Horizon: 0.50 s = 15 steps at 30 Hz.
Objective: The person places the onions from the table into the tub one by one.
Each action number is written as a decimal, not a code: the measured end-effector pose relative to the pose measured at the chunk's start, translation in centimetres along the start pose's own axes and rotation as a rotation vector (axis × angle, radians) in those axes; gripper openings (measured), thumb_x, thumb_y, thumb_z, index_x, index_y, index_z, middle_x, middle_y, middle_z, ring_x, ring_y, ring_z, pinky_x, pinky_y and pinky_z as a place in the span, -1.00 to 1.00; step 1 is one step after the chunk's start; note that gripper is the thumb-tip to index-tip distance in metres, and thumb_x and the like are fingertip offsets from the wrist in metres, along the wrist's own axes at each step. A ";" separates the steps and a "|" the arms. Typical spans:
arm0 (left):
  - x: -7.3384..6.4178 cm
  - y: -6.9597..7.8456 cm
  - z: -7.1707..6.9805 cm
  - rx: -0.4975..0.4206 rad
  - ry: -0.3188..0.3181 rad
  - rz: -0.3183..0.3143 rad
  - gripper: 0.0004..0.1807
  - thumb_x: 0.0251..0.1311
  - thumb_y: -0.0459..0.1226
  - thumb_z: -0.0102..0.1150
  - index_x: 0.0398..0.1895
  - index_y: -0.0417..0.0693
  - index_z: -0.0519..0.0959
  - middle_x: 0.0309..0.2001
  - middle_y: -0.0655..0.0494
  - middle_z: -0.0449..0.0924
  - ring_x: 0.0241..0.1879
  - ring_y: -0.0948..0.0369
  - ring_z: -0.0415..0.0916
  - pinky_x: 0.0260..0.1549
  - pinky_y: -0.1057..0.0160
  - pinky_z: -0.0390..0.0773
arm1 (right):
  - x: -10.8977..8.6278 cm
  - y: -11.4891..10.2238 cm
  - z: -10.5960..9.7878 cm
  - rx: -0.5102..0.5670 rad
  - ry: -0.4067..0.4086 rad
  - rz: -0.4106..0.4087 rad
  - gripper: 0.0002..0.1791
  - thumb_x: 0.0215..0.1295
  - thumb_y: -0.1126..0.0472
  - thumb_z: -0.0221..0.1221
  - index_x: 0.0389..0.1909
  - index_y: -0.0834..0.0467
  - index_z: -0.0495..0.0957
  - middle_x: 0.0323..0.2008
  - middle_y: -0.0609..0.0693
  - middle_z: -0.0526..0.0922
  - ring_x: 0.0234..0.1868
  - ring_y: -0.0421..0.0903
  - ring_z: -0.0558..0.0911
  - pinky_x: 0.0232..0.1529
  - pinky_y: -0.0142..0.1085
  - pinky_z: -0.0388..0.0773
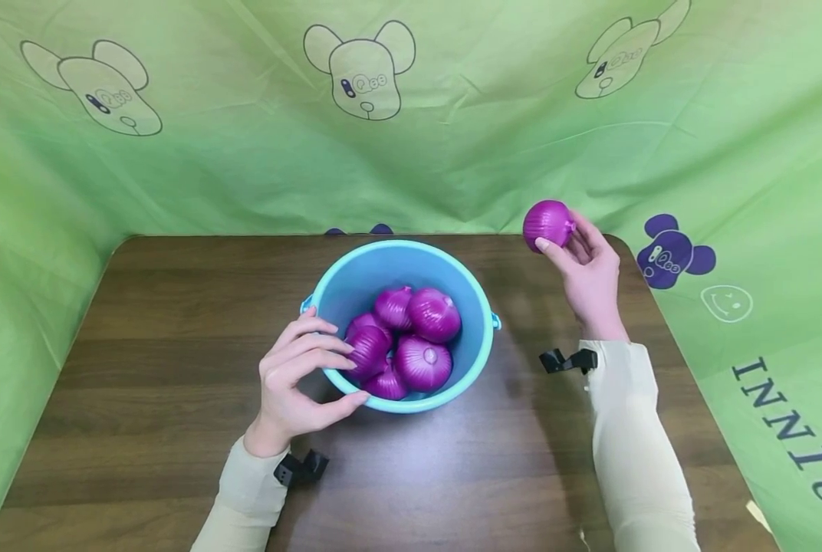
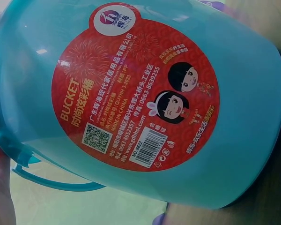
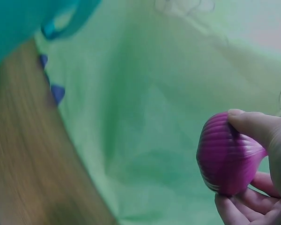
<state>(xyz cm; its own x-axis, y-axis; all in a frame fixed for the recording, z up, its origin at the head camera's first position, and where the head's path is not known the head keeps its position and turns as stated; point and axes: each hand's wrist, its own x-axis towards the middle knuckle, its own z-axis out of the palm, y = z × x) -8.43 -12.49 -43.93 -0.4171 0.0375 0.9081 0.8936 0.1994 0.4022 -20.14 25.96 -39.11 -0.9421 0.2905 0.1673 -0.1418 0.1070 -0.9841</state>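
A light blue bucket (image 1: 480,364) stands on the table with several glossy purple onions (image 1: 425,363) inside. At its left side my left hand (image 1: 297,379) holds the rim, with fingers reaching over the edge and the thumb at the near rim. In the left wrist view the bucket's outer wall (image 2: 253,117) fills most of the picture; only a little of the left hand (image 2: 0,187) shows. To the right of the bucket, near the table's back right corner, my right hand (image 1: 593,272) grips one purple onion (image 1: 547,224) between thumb and fingers, raised above the table.
The brown wooden table (image 1: 142,368) bears the bucket. Green printed cloth (image 1: 245,169) hangs along the back and both sides. A thin blue handle (image 2: 61,183) is attached to the bucket. A red round label (image 2: 140,93) covers part of the wall.
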 end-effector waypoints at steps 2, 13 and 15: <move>0.0 0.0 0.0 -0.003 -0.003 -0.002 -0.59 0.02 0.03 0.53 -0.46 -0.17 0.73 -0.37 -0.04 0.72 -0.19 -0.04 0.58 0.23 -0.18 0.44 | -0.8 -0.4 0.3 0.018 -0.006 -0.019 -0.20 0.12 0.34 0.50 0.41 0.18 0.42 0.33 0.23 0.46 0.32 0.01 0.49 0.26 -0.38 0.44; 0.0 0.0 0.1 -0.006 0.005 -0.004 -0.58 0.03 0.03 0.53 -0.46 -0.16 0.73 -0.38 -0.05 0.71 -0.20 -0.04 0.58 0.24 -0.17 0.43 | -3.9 -3.9 1.9 0.098 -0.061 -0.108 -0.22 0.07 0.47 0.47 0.37 0.20 0.47 0.24 0.20 0.52 0.25 0.03 0.53 0.27 -0.33 0.45; 0.1 0.0 0.1 -0.006 0.004 -0.007 -0.58 0.04 0.04 0.52 -0.46 -0.17 0.73 -0.38 -0.06 0.71 -0.20 -0.04 0.58 0.25 -0.17 0.43 | -4.3 -4.6 2.1 0.130 -0.078 -0.130 -0.23 0.06 0.51 0.46 0.36 0.21 0.48 0.24 0.21 0.52 0.25 0.04 0.54 0.28 -0.31 0.45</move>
<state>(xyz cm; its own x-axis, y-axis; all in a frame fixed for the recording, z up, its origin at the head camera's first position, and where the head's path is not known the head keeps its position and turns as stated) -8.45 -12.42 -43.82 -0.4227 0.0322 0.9057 0.8917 0.1935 0.4092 -16.06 22.25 -35.45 -0.9334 0.2073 0.2930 -0.2968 0.0133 -0.9549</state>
